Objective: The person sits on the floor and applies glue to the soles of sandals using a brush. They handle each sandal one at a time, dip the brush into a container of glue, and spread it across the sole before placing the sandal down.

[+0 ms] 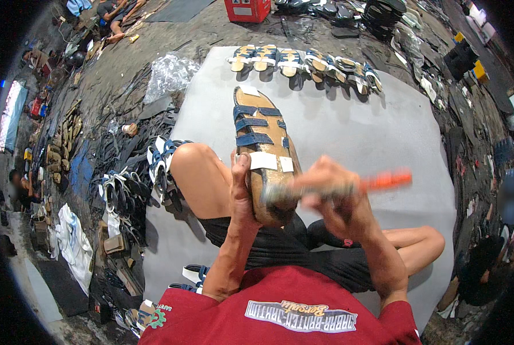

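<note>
Left hand (243, 187): I grip a sandal (276, 148).
Right hand (338, 195): I grip an orange-handled tool (387, 180).
Straps (252, 123): on; heel (273, 211) seemingly unfinished.

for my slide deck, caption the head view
Left hand holding a blue-strapped sandal, right hand gripping a blurred, orange-ended tool at its near end.

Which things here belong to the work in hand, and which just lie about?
Work in hand:
blue-strapped sandal, in left hand
blurred orange-ended tool, in right hand
similar sandals lined up, probably

Seemingly lying about:
clear plastic
red box
</note>
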### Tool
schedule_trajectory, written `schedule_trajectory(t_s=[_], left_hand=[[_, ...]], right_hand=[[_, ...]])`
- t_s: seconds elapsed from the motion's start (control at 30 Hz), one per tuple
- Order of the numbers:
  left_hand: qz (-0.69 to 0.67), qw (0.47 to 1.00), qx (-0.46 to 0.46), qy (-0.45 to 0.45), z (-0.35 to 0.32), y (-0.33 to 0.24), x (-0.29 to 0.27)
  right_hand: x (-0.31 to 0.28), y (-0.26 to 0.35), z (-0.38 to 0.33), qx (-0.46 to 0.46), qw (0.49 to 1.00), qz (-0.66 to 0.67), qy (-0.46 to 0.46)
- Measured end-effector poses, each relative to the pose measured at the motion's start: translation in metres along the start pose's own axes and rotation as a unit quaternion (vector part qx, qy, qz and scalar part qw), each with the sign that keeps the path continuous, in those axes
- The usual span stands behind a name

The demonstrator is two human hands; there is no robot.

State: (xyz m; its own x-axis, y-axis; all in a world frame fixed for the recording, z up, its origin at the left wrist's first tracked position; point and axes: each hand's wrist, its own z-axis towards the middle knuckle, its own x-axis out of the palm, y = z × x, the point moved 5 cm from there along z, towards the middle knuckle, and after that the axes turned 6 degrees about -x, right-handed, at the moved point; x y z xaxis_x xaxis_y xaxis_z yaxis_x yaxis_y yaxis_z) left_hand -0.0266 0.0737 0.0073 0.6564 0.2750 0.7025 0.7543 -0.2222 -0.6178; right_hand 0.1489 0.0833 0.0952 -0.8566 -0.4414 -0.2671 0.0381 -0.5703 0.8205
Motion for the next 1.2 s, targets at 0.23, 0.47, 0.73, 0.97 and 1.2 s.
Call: schedule_trajectory(t_s=[0.23, 0.47, 0.73, 0.97, 1.2], left_hand=[[-0.024, 1.0, -0.005, -0.005, 0.002, -0.004, -0.006], [-0.132, 0.984, 0.043, 0.108, 0.021, 0.01, -0.044], [-0.206, 0.972, -0.072, 0.089, 0.031, 0.031, -0.04], [-0.148, 0.989, -0.009, -0.009, 0.05, 0.024, -0.042], [-0.038, 0.998, -0.031, -0.045, 0.033, 0.07, 0.009]], right_hand=[[-0.064, -0.043, -0.059, 0.121, 0.961, 0.115, -0.222], [-0.148, -0.238, -0.201, 0.321, 0.78, 0.32, -0.431], [-0.098, -0.331, -0.297, 0.509, 0.771, 0.116, -0.366], [-0.103, -0.234, -0.213, 0.47, 0.792, -0.299, -0.249], [0.028, -0.102, -0.096, 0.266, 0.923, 0.194, -0.199]])
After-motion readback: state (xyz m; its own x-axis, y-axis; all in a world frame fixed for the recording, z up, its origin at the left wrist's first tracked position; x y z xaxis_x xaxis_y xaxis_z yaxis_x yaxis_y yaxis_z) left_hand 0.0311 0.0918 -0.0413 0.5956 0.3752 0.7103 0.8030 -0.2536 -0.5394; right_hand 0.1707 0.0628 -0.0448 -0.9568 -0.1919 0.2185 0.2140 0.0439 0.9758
